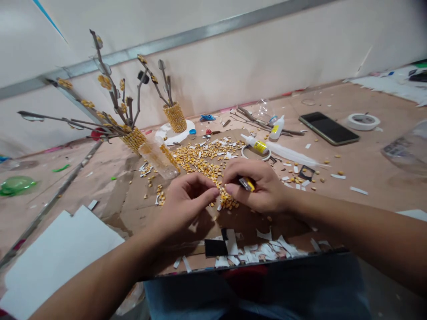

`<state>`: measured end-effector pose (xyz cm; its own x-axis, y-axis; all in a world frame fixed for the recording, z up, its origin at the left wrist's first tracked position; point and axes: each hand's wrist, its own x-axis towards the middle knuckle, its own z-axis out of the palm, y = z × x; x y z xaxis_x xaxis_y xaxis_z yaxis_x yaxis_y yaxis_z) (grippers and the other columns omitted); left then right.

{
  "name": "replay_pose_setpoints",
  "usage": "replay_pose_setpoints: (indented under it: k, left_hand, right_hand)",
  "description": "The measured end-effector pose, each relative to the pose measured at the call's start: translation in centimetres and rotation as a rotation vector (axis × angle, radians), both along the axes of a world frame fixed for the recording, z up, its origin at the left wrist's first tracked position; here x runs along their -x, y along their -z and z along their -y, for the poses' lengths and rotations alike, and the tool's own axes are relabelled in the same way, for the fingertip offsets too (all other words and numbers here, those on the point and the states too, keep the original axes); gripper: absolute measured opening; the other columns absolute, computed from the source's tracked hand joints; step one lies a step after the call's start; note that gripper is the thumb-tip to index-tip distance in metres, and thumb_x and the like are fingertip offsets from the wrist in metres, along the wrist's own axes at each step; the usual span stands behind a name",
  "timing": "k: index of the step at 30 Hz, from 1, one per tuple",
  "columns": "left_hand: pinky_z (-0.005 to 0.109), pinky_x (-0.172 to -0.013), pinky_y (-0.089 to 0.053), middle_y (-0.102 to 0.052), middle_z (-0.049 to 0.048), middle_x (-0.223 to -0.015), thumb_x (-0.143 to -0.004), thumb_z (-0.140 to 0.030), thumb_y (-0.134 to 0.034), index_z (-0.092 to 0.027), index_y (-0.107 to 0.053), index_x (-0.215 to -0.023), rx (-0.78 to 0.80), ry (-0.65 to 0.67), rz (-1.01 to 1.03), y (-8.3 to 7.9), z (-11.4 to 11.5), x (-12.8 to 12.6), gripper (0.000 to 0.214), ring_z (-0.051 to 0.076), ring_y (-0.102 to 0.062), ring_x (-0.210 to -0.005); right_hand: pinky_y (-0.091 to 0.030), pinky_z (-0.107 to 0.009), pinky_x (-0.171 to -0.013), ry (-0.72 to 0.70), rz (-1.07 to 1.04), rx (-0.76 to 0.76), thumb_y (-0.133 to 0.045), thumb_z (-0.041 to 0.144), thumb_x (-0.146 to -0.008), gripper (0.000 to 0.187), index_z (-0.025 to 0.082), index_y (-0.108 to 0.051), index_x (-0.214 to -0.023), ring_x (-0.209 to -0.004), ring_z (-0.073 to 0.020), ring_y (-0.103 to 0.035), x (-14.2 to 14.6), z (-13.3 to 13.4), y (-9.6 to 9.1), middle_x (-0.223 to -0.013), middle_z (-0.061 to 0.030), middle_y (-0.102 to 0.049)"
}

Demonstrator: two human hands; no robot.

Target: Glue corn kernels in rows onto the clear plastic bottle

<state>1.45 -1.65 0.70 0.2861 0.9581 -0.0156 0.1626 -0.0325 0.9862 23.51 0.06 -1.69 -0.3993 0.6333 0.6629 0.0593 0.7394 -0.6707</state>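
My left hand is closed in a pinch low over a heap of yellow corn kernels; whatever is between its fingertips is too small to make out. Facing it, my right hand curls around a small yellow object with a silvery, dark end, its kind unclear. The fingertips of both hands almost meet above the kernels. Behind my left hand lies a clear plastic bottle, partly covered in kernels, with branches bearing kernel flowers sticking out.
Further back, a kernel-covered vase stands on a white disc. To the right are glue bottles, twigs, a phone and a tape roll. Paper scraps line the near edge; white sheets lie left.
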Motion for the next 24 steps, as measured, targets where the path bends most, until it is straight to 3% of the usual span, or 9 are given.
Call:
replay_pose_setpoints:
  k: [4, 7, 8, 9, 11, 13, 15, 19, 24]
  left_hand:
    - [0.032, -0.072, -0.046, -0.069, 0.0023, -0.086, -0.086, -0.023, -0.082, -0.022, -0.077, -0.096, -0.584, -0.268, -0.243, -1.0, -2.4, 2.9, 0.012, 0.017, -0.059, -0.075]
    - [0.04, -0.088, -0.045, -0.067, 0.0059, -0.113, -0.075, -0.019, -0.084, -0.02, -0.075, -0.116, -1.006, -0.45, -0.415, -2.2, -5.1, 6.0, 0.043, 0.026, -0.06, -0.102]
    - [0.043, -0.094, -0.044, -0.065, 0.0072, -0.125, -0.072, -0.02, -0.085, -0.018, -0.071, -0.127, -1.039, -0.477, -0.481, -2.5, -5.9, 7.1, 0.056, 0.03, -0.059, -0.115]
    - [0.046, -0.104, -0.042, -0.059, 0.0075, -0.141, -0.078, -0.022, -0.084, -0.018, -0.062, -0.142, -0.966, -0.454, -0.535, -2.8, -6.7, 8.1, 0.068, 0.034, -0.054, -0.131]
    - [0.048, -0.116, -0.036, -0.052, 0.0077, -0.153, -0.08, -0.028, -0.088, -0.019, -0.05, -0.154, -0.847, -0.391, -0.529, -2.9, -8.1, 9.8, 0.083, 0.037, -0.046, -0.145]
    - [0.05, -0.12, -0.037, -0.056, 0.0105, -0.149, -0.069, -0.034, -0.099, -0.022, -0.044, -0.156, -0.667, -0.32, -0.506, -2.5, -9.2, 11.0, 0.104, 0.039, -0.048, -0.147]
    - [0.051, -0.109, -0.049, -0.064, 0.0132, -0.135, -0.057, -0.036, -0.106, -0.023, -0.04, -0.155, -0.498, -0.311, -0.465, -2.0, -9.9, 11.6, 0.119, 0.04, -0.059, -0.136]
    - [0.043, -0.083, -0.059, -0.073, 0.0125, -0.115, -0.054, -0.032, -0.107, -0.021, -0.043, -0.151, -0.324, -0.302, -0.302, -1.9, -10.1, 11.0, 0.117, 0.036, -0.072, -0.107]
    - [0.034, -0.08, -0.061, -0.077, 0.0054, -0.093, -0.054, -0.036, -0.107, -0.016, -0.062, -0.138, -0.15, -0.216, 0.021, -2.7, -8.3, 8.3, 0.098, 0.025, -0.075, -0.085]
  right_hand:
    - [-0.043, -0.028, -0.068, 0.038, 0.035, 0.123, -0.054, 0.019, -0.099, 0.015, 0.021, -0.056, -0.084, -0.071, -0.0127, -0.05, -0.2, -0.2, -0.5, -0.077, 0.0019, -0.054]
    - [-0.042, -0.028, -0.066, 0.069, 0.057, 0.17, -0.055, 0.023, -0.099, 0.014, 0.02, -0.057, -0.086, -0.07, -0.0127, -0.049, -0.3, -0.5, -0.6, -0.075, 0.002, -0.055]
    - [-0.042, -0.028, -0.066, 0.078, 0.065, 0.18, -0.058, 0.025, -0.099, 0.014, 0.02, -0.058, -0.086, -0.069, -0.0125, -0.05, -0.3, -0.5, -0.6, -0.075, 0.0019, -0.056]
    - [-0.042, -0.028, -0.065, 0.081, 0.071, 0.185, -0.06, 0.026, -0.098, 0.014, 0.019, -0.06, -0.086, -0.068, -0.0121, -0.051, -0.2, -0.6, -0.6, -0.075, 0.0018, -0.058]
    - [-0.041, -0.027, -0.064, 0.081, 0.069, 0.188, -0.065, 0.027, -0.097, 0.015, 0.018, -0.065, -0.085, -0.066, -0.011, -0.052, -0.1, -0.8, -0.6, -0.074, 0.0018, -0.06]
    - [-0.04, -0.028, -0.063, 0.083, 0.052, 0.19, -0.069, 0.027, -0.096, 0.016, 0.018, -0.068, -0.082, -0.063, -0.01, -0.051, -0.1, -0.9, -0.5, -0.072, 0.0024, -0.061]
    - [-0.039, -0.028, -0.062, 0.096, 0.04, 0.212, -0.073, 0.028, -0.094, 0.017, 0.018, -0.071, -0.08, -0.062, -0.0097, -0.05, -0.1, -1.1, -0.4, -0.07, 0.0029, -0.062]
    - [-0.039, -0.028, -0.061, 0.127, 0.047, 0.246, -0.075, 0.028, -0.091, 0.015, 0.019, -0.072, -0.08, -0.062, -0.0102, -0.052, -0.3, -1.3, -0.3, -0.07, 0.0028, -0.064]
    - [-0.038, -0.028, -0.061, 0.112, 0.09, 0.216, -0.068, 0.023, -0.091, 0.017, 0.019, -0.065, -0.075, -0.064, -0.0106, -0.049, -0.2, -1.3, -0.6, -0.069, 0.0032, -0.057]
